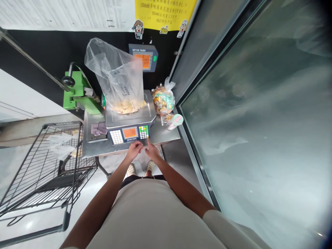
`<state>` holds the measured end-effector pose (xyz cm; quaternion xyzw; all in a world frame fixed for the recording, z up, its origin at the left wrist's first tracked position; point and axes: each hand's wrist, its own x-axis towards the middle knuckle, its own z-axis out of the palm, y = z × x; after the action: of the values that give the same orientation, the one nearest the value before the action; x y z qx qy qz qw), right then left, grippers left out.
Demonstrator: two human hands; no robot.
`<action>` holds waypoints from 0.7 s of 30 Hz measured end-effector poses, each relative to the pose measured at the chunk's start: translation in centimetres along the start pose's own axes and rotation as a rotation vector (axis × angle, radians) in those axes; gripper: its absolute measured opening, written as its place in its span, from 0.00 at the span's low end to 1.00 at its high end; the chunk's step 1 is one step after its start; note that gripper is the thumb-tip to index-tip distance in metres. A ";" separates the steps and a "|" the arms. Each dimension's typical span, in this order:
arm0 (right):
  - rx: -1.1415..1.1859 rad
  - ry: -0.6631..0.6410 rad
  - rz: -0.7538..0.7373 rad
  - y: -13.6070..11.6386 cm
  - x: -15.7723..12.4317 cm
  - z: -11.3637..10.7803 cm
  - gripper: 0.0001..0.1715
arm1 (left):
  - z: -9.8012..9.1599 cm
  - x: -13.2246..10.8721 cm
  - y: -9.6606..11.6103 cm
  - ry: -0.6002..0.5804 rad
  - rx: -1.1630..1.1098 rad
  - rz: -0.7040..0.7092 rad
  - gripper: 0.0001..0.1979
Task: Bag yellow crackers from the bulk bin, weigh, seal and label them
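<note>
Scale [133,120]: keying step, apparently
Right hand [152,151]: index extended
Left hand [135,149]: loosely closed
Keypad [143,132]: next press likely needs precision

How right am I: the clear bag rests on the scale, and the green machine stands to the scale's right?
Not quite: the head view shows the green machine left of the scale, with the clear bag on it.

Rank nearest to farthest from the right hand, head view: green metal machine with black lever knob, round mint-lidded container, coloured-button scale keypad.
1. Coloured-button scale keypad: just ahead of the right hand, at its extended fingertip.
2. Round mint-lidded container: ahead and to the right.
3. Green metal machine with black lever knob: well off to the left, farther back.
</note>
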<state>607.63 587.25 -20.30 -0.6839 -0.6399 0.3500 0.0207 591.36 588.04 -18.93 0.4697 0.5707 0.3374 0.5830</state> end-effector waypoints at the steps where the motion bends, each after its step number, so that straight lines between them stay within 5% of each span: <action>1: -0.003 -0.002 -0.001 -0.1 0.0 -0.1 0.51 | 0.0 0.0 0.1 -0.003 0.000 -0.001 0.13; 13: 0.111 0.091 -0.039 0.9 0.2 -1.2 0.41 | 0.9 0.4 1.1 -0.030 -0.008 0.023 0.13; 21: 0.200 0.231 0.032 2.3 1.9 -4.3 0.12 | 3.0 2.7 2.4 -0.064 -0.049 0.013 0.18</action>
<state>611.66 590.36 -19.04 -0.7242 -0.5844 0.3310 0.1567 595.02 590.81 -17.92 0.4694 0.5401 0.3399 0.6102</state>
